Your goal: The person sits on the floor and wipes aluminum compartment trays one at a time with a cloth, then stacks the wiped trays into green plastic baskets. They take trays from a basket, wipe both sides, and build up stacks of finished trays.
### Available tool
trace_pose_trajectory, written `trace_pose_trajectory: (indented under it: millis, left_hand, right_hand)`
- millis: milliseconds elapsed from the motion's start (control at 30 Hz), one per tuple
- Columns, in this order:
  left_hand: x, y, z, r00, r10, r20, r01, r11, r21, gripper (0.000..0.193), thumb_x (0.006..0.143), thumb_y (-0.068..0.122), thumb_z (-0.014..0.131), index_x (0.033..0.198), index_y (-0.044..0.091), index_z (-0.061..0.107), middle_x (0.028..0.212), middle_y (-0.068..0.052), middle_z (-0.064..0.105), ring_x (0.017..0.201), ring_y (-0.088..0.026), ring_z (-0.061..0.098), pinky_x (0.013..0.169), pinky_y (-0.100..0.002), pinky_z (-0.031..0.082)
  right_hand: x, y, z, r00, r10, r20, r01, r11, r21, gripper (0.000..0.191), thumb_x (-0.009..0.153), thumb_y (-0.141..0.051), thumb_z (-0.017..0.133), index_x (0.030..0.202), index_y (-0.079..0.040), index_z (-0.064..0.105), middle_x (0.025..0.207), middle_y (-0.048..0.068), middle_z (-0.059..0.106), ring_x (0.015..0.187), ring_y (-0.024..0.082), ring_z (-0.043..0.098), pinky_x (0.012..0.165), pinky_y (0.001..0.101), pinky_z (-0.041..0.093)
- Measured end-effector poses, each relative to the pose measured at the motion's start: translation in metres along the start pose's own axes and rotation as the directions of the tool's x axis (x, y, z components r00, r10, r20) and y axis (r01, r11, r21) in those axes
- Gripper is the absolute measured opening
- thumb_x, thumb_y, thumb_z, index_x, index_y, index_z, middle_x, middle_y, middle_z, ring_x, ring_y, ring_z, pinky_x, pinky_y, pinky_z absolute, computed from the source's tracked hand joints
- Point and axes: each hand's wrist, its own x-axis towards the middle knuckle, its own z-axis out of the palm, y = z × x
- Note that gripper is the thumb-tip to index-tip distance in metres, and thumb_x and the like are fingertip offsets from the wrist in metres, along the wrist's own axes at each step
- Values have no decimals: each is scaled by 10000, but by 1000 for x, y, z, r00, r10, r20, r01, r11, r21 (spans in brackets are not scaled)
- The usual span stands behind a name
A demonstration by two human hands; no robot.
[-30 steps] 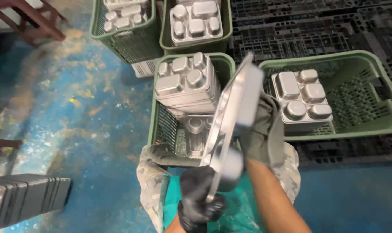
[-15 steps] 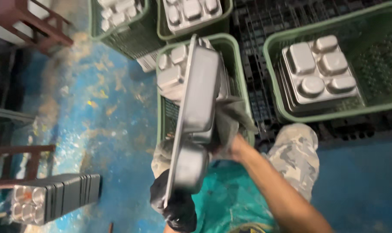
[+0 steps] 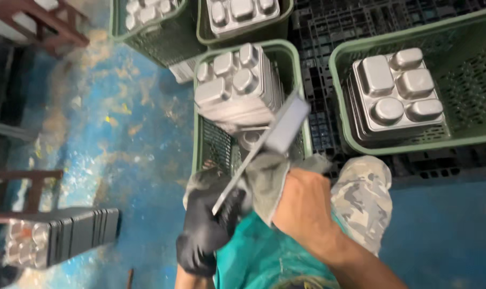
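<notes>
Over green mesh crate [image 3: 198, 123], black-gloved left hand [image 3: 208, 225] gripping steel tray [image 3: 264, 147] edge-on, bare right hand [image 3: 304, 206] clutching grey cloth [image 3: 267, 179]

Blue-painted floor [image 3: 119, 134] under green crates [image 3: 296, 69], black pallet [image 3: 328, 32], tray stack [image 3: 61, 235].

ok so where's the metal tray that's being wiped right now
In the head view, the metal tray is edge-on at centre, gripped low by the gloved left hand while the right hand presses a grey cloth to it, over the middle green crate.
</notes>
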Motion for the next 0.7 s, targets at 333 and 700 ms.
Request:
trace_pose_trajectory:
  millis: [333, 700]
  left_hand:
    - [39, -95, 121, 876, -201, -439, 181, 980, -86, 363, 1166, 304, 398, 1029, 53, 623, 902, 11, 598, 803, -88, 521, 697, -305, 427]
    - [34, -77, 193, 991, 118, -65, -134, 934, -332, 433, 1102, 434, 510, 941, 56, 648, 743, -83, 625, 628, -204, 589, 618, -361, 471]
  right_hand:
    - [-17, 65, 67, 947, -111, -302, 141, 987, 80, 462, 781, -132, 719, 1227, -15, 690, 1374, 324, 555, 1239, 557, 531, 1109, 550, 397]
    - [38, 348, 25, 797, 468, -382, -387, 881, 272, 280, 870, -80, 612, 1076, 109, 623, 1027, 323, 652, 963, 448, 636, 813, 513, 508]
